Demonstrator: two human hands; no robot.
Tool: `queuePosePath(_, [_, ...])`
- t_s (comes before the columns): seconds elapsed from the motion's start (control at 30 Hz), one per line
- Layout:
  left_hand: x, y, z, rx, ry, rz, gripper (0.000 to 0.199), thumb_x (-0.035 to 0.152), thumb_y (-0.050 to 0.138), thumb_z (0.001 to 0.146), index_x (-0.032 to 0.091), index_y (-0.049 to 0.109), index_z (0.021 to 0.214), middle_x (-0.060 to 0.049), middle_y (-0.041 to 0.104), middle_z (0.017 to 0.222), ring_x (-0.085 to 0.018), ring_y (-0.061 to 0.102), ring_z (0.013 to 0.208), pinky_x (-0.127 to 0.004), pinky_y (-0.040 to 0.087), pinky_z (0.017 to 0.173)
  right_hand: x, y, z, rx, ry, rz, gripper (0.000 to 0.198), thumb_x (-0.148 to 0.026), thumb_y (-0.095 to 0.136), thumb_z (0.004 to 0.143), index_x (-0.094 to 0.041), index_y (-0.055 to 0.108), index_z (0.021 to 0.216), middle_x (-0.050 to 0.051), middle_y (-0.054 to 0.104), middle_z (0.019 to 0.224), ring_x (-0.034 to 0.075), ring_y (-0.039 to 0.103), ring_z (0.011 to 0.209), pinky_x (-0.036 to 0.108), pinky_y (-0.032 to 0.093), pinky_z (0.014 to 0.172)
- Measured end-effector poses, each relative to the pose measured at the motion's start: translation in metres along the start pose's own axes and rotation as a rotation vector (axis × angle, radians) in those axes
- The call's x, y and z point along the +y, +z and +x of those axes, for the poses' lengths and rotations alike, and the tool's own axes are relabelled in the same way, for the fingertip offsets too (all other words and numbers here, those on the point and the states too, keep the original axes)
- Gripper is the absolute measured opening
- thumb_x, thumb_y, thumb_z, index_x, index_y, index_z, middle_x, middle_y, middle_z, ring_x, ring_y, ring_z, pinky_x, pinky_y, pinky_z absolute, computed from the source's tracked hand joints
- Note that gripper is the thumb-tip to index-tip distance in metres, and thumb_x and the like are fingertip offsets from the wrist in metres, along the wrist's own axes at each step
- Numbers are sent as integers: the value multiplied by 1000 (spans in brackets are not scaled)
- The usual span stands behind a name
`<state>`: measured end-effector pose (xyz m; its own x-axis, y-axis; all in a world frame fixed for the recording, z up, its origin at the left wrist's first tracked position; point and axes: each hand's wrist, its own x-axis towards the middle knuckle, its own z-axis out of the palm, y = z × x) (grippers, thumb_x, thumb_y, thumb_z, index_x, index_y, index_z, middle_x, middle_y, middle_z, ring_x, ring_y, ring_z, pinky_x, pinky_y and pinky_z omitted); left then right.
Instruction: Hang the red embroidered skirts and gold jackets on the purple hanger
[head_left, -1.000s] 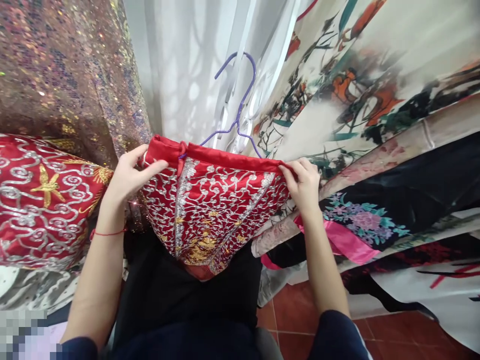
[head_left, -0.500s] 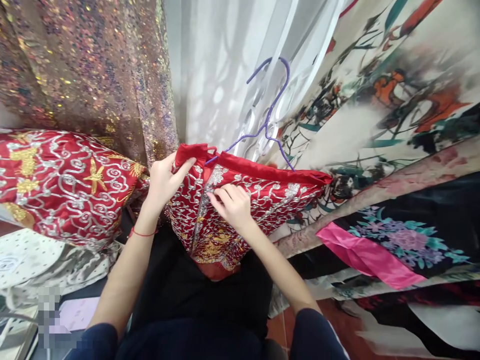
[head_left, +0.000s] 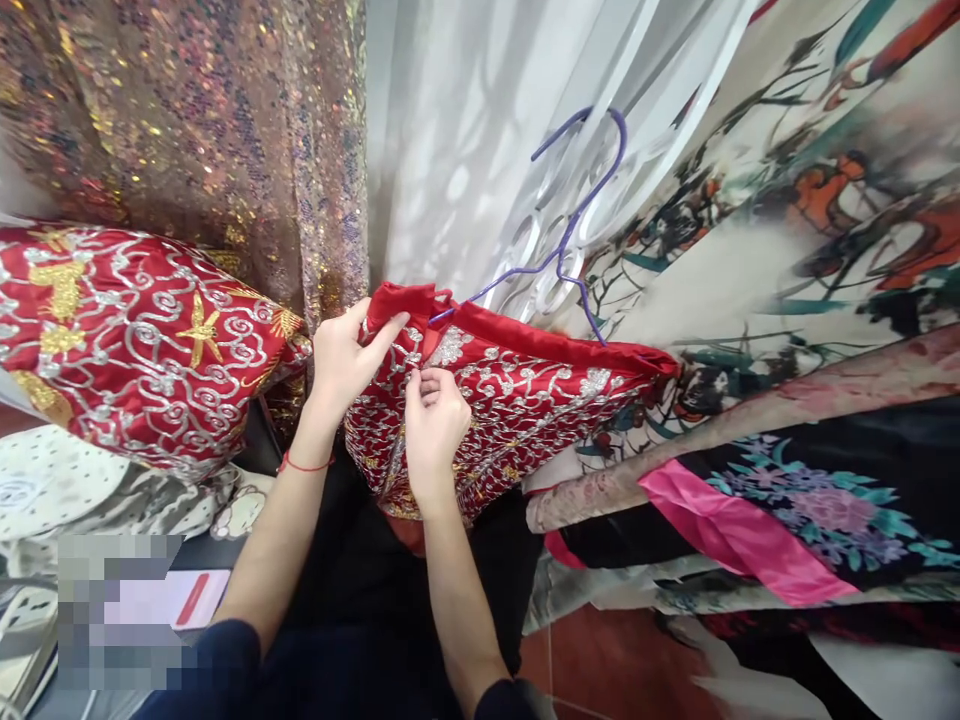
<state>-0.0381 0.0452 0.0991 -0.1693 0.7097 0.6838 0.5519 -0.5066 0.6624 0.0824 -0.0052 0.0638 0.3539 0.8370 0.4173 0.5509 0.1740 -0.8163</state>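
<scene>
Pinching waistband point(head_left: 525, 329), left hand point(head_left: 346, 362), right hand point(head_left: 438, 425) curled

Red garment point(head_left: 525, 385) on a purple hanger point(head_left: 559, 262), above my lap
Silver scrollwork and touches of gold cover the red cloth; its plain red top band slopes down to the right, broken by a gap where a bit of hanger shows; the hanger's hook rises bare above the band; my left hand point(head_left: 346, 355) grips one end, my right hand point(head_left: 439, 425) pinches just below the gap.
</scene>
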Motion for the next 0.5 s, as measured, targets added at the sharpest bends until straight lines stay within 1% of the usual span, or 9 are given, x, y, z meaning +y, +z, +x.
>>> queuePosePath(0.07, [-2, 0, 0, 4, 16, 10, 29, 47, 62, 91, 20, 70, 92, 2, 57, 67, -13, 47, 60, -28, 38, 63, -7, -4, 2, -50, 53, 8, 17, -35, 60, 91, -24, 60, 79, -1, 65, 64, 16, 56, 55, 28, 40, 64])
queuePosePath(0.17, [-4, 3, -1, 5, 57, 46, 25, 45, 60, 92, 21, 66, 95, -3, 66, 84, -18, 58, 77, -31, 46, 76, -14, -12, 5, -130, 63, -75, 26, -32, 61, 87, -25, 52, 64, -5, 57, 53, 16, 48, 50, 28, 35, 60])
queuePosePath(0.23, [-4, 8, -10, 137, 59, 116, 23, 41, 59, 93, 21, 62, 104, -8, 67, 103, -23, 62, 98, -37, 48, 89, -17, -16, 6, -196, 34, -118, 33, -31, 61, 84, -25, 46, 56, -5, 52, 49, 15, 43, 49, 28, 33, 59])
queuePosePath(0.3, [-4, 17, -29, 360, 38, 209, 25, 36, 58, 93, 22, 57, 113, -12, 63, 118, -27, 58, 118, -44, 46, 101, -17, -18, 6, -236, -4, -91, 33, -31, 60, 84, -25, 45, 55, -5, 51, 49, 14, 42, 49, 28, 34, 60])
queuePosePath(0.33, [-6, 22, -42, 463, 23, 245, 24, 33, 57, 93, 22, 54, 114, -13, 60, 121, -28, 56, 122, -47, 44, 104, -17, -18, 6, -243, -15, -46, 31, -32, 59, 84, -24, 48, 57, -5, 52, 50, 13, 43, 49, 27, 36, 61])
queuePosePath(0.37, [-8, 28, -56, 508, 29, 259, 21, 32, 57, 92, 22, 53, 110, -12, 60, 117, -28, 57, 119, -48, 45, 102, -16, -17, 5, -251, -16, 16, 28, -34, 58, 85, -24, 52, 60, -5, 54, 52, 13, 46, 50, 27, 38, 61])
queuePosePath(0.4, [-11, 34, -70, 510, 41, 245, 15, 31, 57, 91, 23, 51, 103, -10, 60, 106, -27, 60, 109, -47, 48, 97, -14, -16, 4, -262, -2, 95, 26, -36, 58, 86, -24, 55, 63, -5, 56, 54, 13, 48, 51, 26, 40, 61])
queuePosePath(0.43, [-15, 39, -83, 470, 40, 207, 14, 31, 58, 90, 24, 49, 98, -8, 59, 97, -25, 61, 98, -43, 50, 89, -13, -15, 3, -279, 25, 186, 25, -38, 57, 87, -23, 57, 67, -4, 57, 55, 12, 51, 51, 26, 42, 60])
queuePosePath(0.5, [-23, 46, -103, 324, 32, 136, 16, 31, 59, 87, 24, 47, 95, -6, 58, 91, -22, 60, 86, -37, 51, 76, -10, -13, -1, -324, 98, 374, 25, -43, 58, 87, -22, 59, 72, -4, 57, 55, 12, 52, 50, 24, 42, 54])
